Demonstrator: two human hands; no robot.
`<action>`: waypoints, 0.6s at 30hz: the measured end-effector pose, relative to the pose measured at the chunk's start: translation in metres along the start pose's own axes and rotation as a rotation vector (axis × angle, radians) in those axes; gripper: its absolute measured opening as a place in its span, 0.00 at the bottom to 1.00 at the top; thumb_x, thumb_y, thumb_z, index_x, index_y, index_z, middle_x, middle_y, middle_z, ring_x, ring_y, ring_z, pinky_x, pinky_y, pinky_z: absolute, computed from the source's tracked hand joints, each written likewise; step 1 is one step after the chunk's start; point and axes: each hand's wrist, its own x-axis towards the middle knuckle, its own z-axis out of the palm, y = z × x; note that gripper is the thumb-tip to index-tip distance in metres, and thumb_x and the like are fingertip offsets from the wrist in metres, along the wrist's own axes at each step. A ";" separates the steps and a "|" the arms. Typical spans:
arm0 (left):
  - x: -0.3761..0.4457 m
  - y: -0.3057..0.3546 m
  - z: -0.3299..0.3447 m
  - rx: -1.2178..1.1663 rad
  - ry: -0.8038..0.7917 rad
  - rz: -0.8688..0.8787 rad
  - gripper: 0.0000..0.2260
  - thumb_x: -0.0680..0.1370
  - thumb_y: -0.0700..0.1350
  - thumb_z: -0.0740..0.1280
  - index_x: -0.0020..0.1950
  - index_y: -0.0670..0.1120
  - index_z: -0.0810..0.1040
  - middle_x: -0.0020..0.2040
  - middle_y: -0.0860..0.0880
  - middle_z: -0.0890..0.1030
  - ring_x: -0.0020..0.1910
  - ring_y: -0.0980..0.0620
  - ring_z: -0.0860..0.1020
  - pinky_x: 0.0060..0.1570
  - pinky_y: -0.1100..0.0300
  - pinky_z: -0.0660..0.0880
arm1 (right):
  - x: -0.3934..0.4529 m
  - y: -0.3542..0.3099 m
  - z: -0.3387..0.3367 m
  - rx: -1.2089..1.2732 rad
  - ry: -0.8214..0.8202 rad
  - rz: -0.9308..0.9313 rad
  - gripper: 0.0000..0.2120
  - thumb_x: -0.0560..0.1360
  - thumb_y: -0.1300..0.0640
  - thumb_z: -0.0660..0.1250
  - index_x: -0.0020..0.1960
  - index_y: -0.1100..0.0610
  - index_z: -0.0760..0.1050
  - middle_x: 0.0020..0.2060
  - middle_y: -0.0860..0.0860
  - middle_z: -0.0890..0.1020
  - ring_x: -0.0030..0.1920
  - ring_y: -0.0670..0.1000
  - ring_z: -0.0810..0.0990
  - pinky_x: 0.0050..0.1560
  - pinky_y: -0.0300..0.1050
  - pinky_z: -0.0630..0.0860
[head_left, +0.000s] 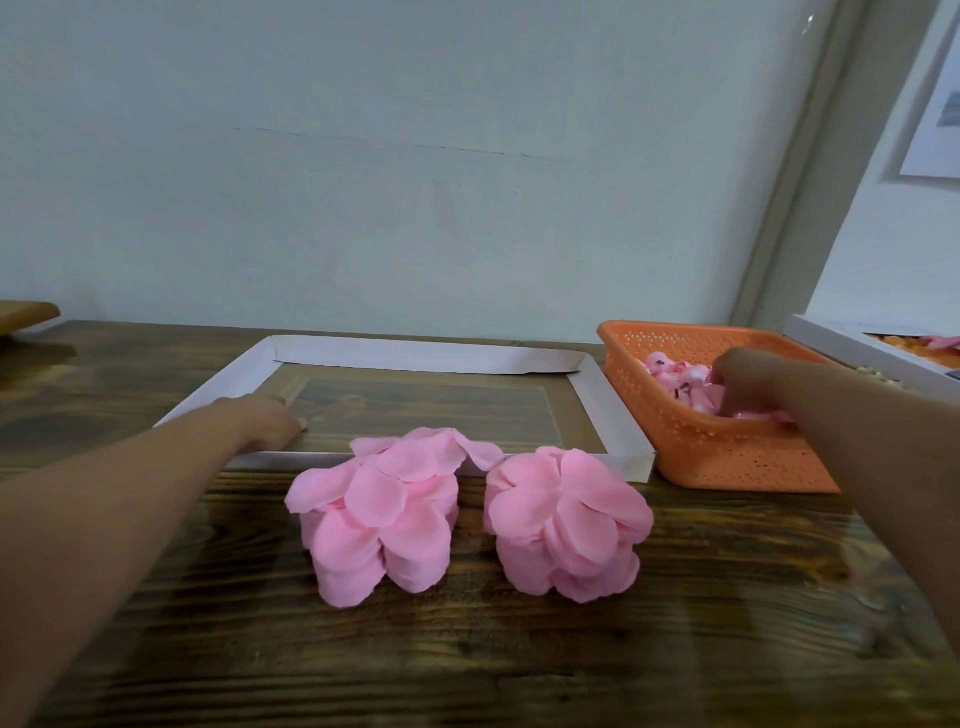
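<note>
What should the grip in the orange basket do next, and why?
Probably pinch a few loose petals and lift them out toward the table. The right grip is down among them in the orange basket, though whether it already holds any is hidden. Two petal piles stand on the table, and the left grip rests on the white frame.

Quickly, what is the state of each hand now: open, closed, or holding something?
Left hand: open, resting on the white frame.
Right hand: cannot be told; it reaches into pink petals in the orange basket.
</note>
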 end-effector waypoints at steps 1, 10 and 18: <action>-0.001 0.000 0.000 -0.022 -0.005 -0.006 0.24 0.82 0.57 0.50 0.73 0.45 0.63 0.72 0.44 0.69 0.70 0.44 0.67 0.67 0.53 0.63 | 0.000 0.001 0.000 0.030 -0.004 0.018 0.17 0.72 0.59 0.69 0.60 0.61 0.76 0.53 0.57 0.81 0.52 0.55 0.79 0.48 0.41 0.75; 0.001 0.000 -0.001 -0.146 -0.063 -0.013 0.28 0.82 0.59 0.51 0.74 0.41 0.61 0.74 0.42 0.65 0.72 0.43 0.63 0.70 0.53 0.61 | -0.003 -0.004 -0.001 0.162 0.012 0.076 0.14 0.70 0.61 0.68 0.54 0.64 0.75 0.47 0.58 0.81 0.48 0.56 0.80 0.44 0.43 0.75; 0.000 -0.004 0.001 -0.255 0.088 0.017 0.34 0.77 0.59 0.63 0.76 0.42 0.57 0.71 0.42 0.69 0.70 0.42 0.67 0.68 0.52 0.64 | -0.001 0.002 -0.004 0.248 0.191 0.015 0.06 0.77 0.59 0.60 0.46 0.61 0.73 0.43 0.57 0.77 0.44 0.56 0.74 0.44 0.44 0.71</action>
